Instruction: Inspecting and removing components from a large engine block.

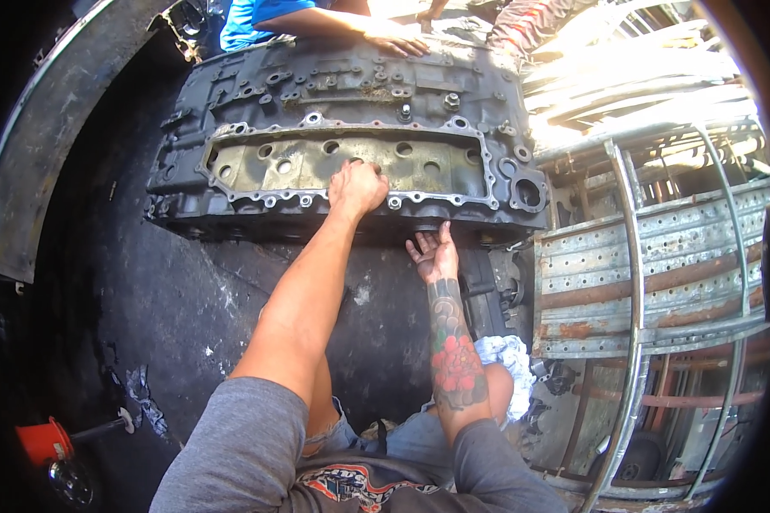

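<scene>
A large dark engine block (257, 98) lies on its side in front of me. Its long side opening shows a dull yellowish inner wall (295, 162) with several round holes. My left hand (359, 186) reaches over the opening's near rim, fingers curled down against this wall by a hole. What it grips, if anything, is hidden. My right hand (435, 255) is palm up at the block's lower near edge, fingers apart. Its fingertips come up under a dark rounded part of the block, and the fingertips' contact there is partly in shadow.
Another person's hand (395, 38) rests on the block's far edge. Metal racks (650, 274) stand at the right. A curved metal panel (38, 145) is at the left. An orange-red object (44, 442) lies at the lower left on the dark, stained floor (171, 316).
</scene>
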Demonstrator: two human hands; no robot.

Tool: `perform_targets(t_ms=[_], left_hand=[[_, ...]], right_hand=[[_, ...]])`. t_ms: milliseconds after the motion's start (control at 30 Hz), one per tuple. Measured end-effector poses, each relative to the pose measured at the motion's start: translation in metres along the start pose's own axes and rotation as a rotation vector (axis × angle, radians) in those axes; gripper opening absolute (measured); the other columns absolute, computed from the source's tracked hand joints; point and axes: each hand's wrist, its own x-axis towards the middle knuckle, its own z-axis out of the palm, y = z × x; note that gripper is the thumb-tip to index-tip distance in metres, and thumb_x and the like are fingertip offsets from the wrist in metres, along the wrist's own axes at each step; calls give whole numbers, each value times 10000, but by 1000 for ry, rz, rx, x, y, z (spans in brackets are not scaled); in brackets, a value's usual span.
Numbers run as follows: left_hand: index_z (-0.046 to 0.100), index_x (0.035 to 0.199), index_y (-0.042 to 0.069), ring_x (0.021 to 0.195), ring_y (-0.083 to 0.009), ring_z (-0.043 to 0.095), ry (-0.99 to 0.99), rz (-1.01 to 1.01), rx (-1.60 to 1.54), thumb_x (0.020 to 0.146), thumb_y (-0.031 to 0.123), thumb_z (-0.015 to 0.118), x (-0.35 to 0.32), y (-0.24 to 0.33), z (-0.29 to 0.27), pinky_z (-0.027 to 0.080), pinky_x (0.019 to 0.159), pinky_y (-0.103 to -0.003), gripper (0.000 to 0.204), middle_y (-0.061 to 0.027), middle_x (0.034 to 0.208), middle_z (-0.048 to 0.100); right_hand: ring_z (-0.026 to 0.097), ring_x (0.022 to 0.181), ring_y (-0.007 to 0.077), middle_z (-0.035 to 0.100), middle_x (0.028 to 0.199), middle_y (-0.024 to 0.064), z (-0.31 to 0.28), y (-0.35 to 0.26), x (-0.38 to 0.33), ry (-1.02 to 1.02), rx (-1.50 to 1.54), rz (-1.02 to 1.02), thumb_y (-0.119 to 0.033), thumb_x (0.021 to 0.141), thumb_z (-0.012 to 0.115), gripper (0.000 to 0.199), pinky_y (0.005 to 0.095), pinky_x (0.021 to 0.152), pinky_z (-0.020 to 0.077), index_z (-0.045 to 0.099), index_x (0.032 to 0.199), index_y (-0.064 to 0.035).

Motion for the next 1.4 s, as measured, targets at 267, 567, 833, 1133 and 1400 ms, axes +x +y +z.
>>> perform_targets(t_ms=[267,567,833,1133,1400], left_hand=[[724,1114,165,1177,-343,573,-1,-6,-26,854,321,555,1,0,3,451,1018,-457,347,-129,1219,645],[723,1121,168,1184,-332,570,12,-3,-12,846,317,556,1,-2,5,453,1017,-450,354,-130,1220,646],[724,1105,140,1198,-320,557,-7,-14,-56,853,317,563,1,-1,2,440,1024,-448,347,-140,1209,651],[732,1065,107,1202,-324,550,-8,-2,-63,855,320,573,3,-2,3,458,1002,-453,339,-141,1191,660],[738,1038,109,1184,-325,566,0,-5,-71,842,331,578,5,-4,6,469,989,-453,335,-147,1168,669]], right_hand=[[235,1451,320,235,1563,188,-3,-3,3,-14,-1,18,-495,958,561,738,558,1091,317,297,1437,2],[243,1448,320,246,1558,191,-1,-3,0,-2,-17,16,-491,962,557,759,551,1084,327,269,1449,16],[237,1448,350,200,1567,222,-6,-2,6,-9,-10,13,-485,947,584,771,568,1068,351,260,1484,-37],[269,1429,339,264,1536,212,-1,-3,4,5,-11,11,-493,955,566,708,570,1076,337,329,1437,-33],[256,1439,327,257,1544,197,-1,-2,3,-16,-36,2,-509,950,564,741,547,1077,339,308,1438,-14]])
